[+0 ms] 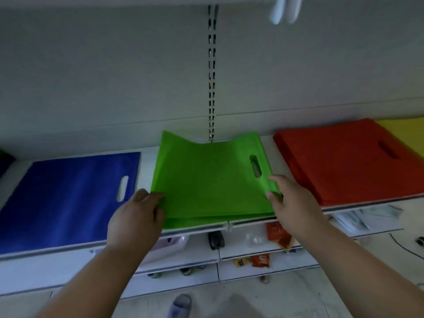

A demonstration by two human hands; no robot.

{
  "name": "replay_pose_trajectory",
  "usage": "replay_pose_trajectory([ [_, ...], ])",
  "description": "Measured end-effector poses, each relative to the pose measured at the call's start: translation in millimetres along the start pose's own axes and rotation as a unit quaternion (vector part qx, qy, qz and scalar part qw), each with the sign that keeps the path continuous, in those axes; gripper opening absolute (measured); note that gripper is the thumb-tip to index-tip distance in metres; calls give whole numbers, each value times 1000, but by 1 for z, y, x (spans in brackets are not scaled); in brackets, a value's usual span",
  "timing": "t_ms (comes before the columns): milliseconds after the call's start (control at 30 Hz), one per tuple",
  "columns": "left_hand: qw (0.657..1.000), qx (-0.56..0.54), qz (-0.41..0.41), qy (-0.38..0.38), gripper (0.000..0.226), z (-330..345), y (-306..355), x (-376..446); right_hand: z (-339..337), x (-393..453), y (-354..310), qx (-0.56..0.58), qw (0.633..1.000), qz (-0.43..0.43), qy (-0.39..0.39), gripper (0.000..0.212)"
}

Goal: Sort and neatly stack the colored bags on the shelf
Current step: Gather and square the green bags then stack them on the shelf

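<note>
Your left hand (137, 216) and right hand (291, 203) pinch the green bags (206, 180)' side edges; light, floppy fabric, so square both sides together.

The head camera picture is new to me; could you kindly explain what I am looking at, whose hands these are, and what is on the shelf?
There is no machine here: a person wears a camera on the head, which looks forward and down at their own two hands. In front is a white shelf with flat bags in piles by colour: blue bags on the left, green bags in the middle, red bags to the right, and a bit of yellow bags at the far right. The left hand grips the green pile's left edge, and the right hand holds its right edge with its fingers curled on it. Lower shelves hold small snack packets.
</note>
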State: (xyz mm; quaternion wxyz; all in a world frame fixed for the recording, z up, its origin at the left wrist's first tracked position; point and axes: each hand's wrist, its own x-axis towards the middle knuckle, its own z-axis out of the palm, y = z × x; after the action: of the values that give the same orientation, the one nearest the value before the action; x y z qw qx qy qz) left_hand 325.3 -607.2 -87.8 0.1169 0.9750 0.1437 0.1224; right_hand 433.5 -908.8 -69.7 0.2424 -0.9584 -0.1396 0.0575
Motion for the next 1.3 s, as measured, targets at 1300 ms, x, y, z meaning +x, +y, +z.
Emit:
replay_pose_trajectory([
  [1300, 974, 28, -214, 72, 30, -125, -264, -153, 100, -58, -383, -50, 950, -308, 31, 56],
])
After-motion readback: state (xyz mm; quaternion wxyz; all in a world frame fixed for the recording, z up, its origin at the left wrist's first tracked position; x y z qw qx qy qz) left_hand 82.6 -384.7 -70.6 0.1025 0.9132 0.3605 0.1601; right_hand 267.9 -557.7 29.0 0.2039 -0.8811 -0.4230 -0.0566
